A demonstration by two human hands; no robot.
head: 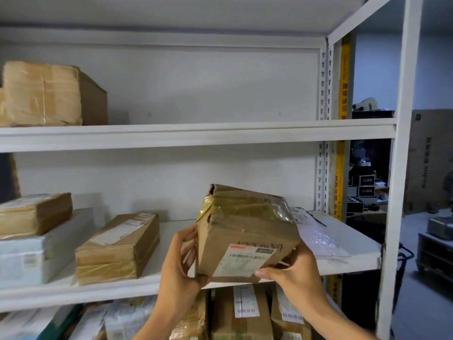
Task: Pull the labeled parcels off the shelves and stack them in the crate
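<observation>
A taped brown cardboard parcel (245, 229) with a white shipping label on its near face is lifted and tilted at the front of the middle shelf (122, 288). My left hand (181, 261) grips its left edge and bottom corner. My right hand (291, 271) holds its lower right side, thumb on the label. Another labeled brown parcel (120, 246) lies to the left on the same shelf. A white bubble mailer (318, 234) lies behind the held parcel on the right. No crate is in view.
A grey-white box (31, 253) with a flat brown parcel (34, 212) on top sits at the shelf's left. A large taped box (49, 94) stands on the upper shelf. More labeled parcels (245, 312) fill the shelf below. The rack's white upright (397, 192) stands right.
</observation>
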